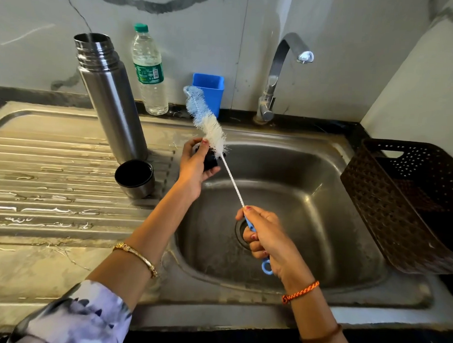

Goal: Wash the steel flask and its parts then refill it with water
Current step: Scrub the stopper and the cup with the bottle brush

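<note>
Grey-white patterned sleeve (81, 317), gold bangle (137, 256) left; orange thread band (301, 292) right.

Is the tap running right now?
Off. No water falls from the tap spout into the sink, and its basin holds no pooled water.

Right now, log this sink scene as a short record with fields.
left hand: holds a small dark stopper over the sink
right hand: grips the bottle brush by its blue handle
brush bristles: against the stopper
flask: upright on the drainboard, open
cup: beside the flask, mouth up
tap: no water running
</note>
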